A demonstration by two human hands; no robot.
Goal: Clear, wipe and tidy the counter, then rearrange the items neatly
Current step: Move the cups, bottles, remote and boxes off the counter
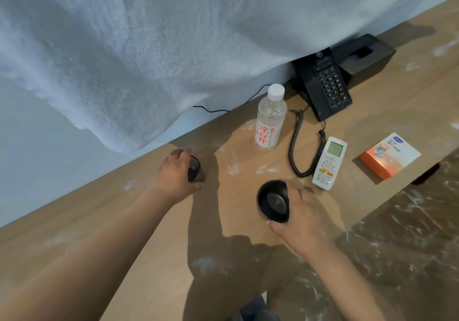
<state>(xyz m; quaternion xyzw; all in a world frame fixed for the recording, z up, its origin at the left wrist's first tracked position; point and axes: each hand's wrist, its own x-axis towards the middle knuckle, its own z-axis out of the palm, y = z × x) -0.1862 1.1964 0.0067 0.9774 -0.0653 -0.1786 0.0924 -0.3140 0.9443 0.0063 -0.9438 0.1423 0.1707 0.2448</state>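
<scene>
My left hand (176, 173) grips a small dark glass (195, 169) that stands on the wooden counter (139, 226) near the wall. My right hand (296, 215) holds a black cup (272, 201) by its right side, its opening facing up. A clear water bottle (270, 119) with a white cap and red lettering stands behind the cup. A white remote (328, 163) lies to the right of the cup, beside the coiled cord of a black telephone (323, 85). White dusty smears mark the counter.
A pale blue towel (149, 47) hangs across the top of the view, covering the wall and part of the phone. A black tissue box (365, 55) sits behind the phone. An orange and white box (388, 155) lies at the right. Dark marbled floor (409, 234) lies beyond the counter edge.
</scene>
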